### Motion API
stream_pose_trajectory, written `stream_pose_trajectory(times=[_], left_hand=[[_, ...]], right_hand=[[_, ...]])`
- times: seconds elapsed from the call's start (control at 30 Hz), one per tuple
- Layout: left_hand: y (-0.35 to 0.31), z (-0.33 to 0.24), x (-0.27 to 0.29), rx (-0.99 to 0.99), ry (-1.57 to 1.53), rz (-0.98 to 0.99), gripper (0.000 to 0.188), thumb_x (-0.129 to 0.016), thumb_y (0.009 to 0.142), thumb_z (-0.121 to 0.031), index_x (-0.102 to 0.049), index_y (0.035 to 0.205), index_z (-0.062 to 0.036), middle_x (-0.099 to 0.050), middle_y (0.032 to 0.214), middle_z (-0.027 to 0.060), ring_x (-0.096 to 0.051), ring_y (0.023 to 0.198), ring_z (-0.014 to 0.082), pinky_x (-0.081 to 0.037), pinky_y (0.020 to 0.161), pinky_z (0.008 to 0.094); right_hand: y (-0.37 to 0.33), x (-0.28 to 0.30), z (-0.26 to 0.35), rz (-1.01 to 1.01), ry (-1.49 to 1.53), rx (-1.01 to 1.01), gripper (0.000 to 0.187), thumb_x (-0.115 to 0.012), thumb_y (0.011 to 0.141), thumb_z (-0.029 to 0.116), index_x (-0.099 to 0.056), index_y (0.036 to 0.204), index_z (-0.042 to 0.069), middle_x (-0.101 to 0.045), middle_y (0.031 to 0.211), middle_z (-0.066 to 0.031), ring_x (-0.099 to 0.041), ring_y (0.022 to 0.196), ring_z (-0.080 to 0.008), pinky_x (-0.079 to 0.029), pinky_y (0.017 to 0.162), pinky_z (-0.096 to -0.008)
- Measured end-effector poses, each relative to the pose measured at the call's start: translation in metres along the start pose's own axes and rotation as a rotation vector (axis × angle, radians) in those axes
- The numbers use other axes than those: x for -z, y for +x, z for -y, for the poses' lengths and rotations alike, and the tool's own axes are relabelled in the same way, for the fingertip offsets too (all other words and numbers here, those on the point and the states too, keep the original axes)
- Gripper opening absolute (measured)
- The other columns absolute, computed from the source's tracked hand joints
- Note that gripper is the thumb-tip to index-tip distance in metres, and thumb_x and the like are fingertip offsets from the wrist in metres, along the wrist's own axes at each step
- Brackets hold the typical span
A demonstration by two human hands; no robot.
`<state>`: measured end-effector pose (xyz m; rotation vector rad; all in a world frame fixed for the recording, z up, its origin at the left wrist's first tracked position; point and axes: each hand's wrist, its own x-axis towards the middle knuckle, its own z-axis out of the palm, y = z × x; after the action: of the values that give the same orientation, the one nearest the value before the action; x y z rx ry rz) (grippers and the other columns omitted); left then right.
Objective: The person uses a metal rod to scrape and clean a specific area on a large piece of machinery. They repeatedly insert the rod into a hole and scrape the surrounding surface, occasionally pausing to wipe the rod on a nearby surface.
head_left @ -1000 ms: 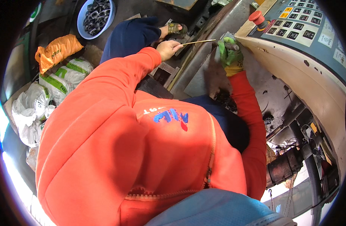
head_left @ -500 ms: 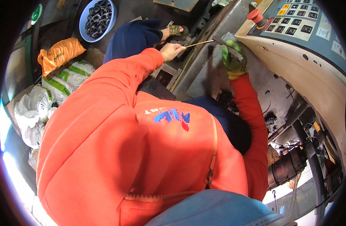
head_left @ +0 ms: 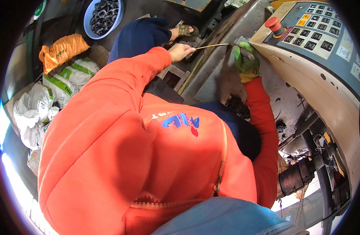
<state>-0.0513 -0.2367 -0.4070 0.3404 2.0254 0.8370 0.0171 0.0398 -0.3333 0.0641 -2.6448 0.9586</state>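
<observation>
My bare left hand pinches the near end of a thin, straw-coloured stick. The stick points right and bends slightly, its tip close to my other hand. My right hand, in a green and yellow glove, is closed round a dark, elongated piece. Most of that piece is hidden by the gloved fingers, so its kind cannot be made out. Both hands are above a grey metal surface.
At right stands a control panel with a red push button. Black rubber-like parts fill a blue basin at far left. An orange bag and white sacks lie at left. Dark scraps sit beside my right forearm.
The dark piece in my right hand has turned and shows less beyond the glove. My right hand has shifted slightly right, and the stick's tip is now apart from the piece.
</observation>
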Motion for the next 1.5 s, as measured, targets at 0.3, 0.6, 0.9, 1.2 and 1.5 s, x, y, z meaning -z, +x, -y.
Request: stream_pose_trajectory(times=[0.3,0.6,0.9,1.2,1.5], left_hand=[[-0.005,0.000,-0.005,-0.118,0.084,-0.137,0.027,-0.056,0.086,-0.030,-0.066,0.092,-0.0061,-0.064,0.083,0.0129,-0.061,0.078,0.0227,-0.045,0.069,0.0318],[-0.007,-0.006,-0.004,-0.080,0.033,-0.125,0.029,-0.054,0.087,-0.033,-0.066,0.093,-0.0061,-0.064,0.080,0.0114,-0.060,0.071,0.0228,-0.045,0.066,0.0319],[-0.005,0.002,-0.009,-0.097,-0.009,-0.112,0.036,-0.051,0.087,-0.040,-0.066,0.084,-0.0073,-0.061,0.069,0.0096,-0.058,0.065,0.0206,-0.044,0.063,0.0323],[0.001,0.006,-0.004,-0.018,-0.007,0.052,0.043,-0.045,0.091,-0.042,-0.063,0.078,-0.0058,-0.059,0.072,0.0115,-0.055,0.072,0.0209,-0.042,0.071,0.0329],[-0.009,-0.010,-0.007,0.010,0.002,-0.067,0.034,-0.056,0.086,-0.037,-0.066,0.089,-0.0048,-0.063,0.078,0.0108,-0.058,0.073,0.0193,-0.044,0.068,0.0311]], right_hand=[[-0.002,0.000,-0.001,0.000,-0.036,0.103,0.014,-0.067,0.077,0.017,-0.061,0.088,0.010,-0.060,0.087,-0.0069,-0.060,0.080,-0.0265,-0.050,0.067,-0.0346],[0.001,0.002,0.001,-0.044,-0.074,0.161,0.010,-0.064,0.080,0.017,-0.062,0.086,0.010,-0.061,0.091,-0.0060,-0.060,0.083,-0.0250,-0.049,0.070,-0.0356],[-0.001,-0.001,0.001,-0.140,0.022,0.205,0.017,-0.065,0.079,0.018,-0.060,0.089,0.007,-0.061,0.087,-0.0086,-0.061,0.080,-0.0266,-0.049,0.068,-0.0348],[-0.001,-0.005,-0.005,-0.212,0.026,0.297,0.018,-0.067,0.078,0.018,-0.060,0.091,0.009,-0.061,0.090,-0.0074,-0.061,0.078,-0.0266,-0.051,0.067,-0.0344],[-0.002,-0.003,-0.001,-0.068,0.029,0.162,0.022,-0.069,0.075,0.009,-0.057,0.092,0.010,-0.059,0.091,-0.0076,-0.060,0.080,-0.0272,-0.051,0.065,-0.0355]])
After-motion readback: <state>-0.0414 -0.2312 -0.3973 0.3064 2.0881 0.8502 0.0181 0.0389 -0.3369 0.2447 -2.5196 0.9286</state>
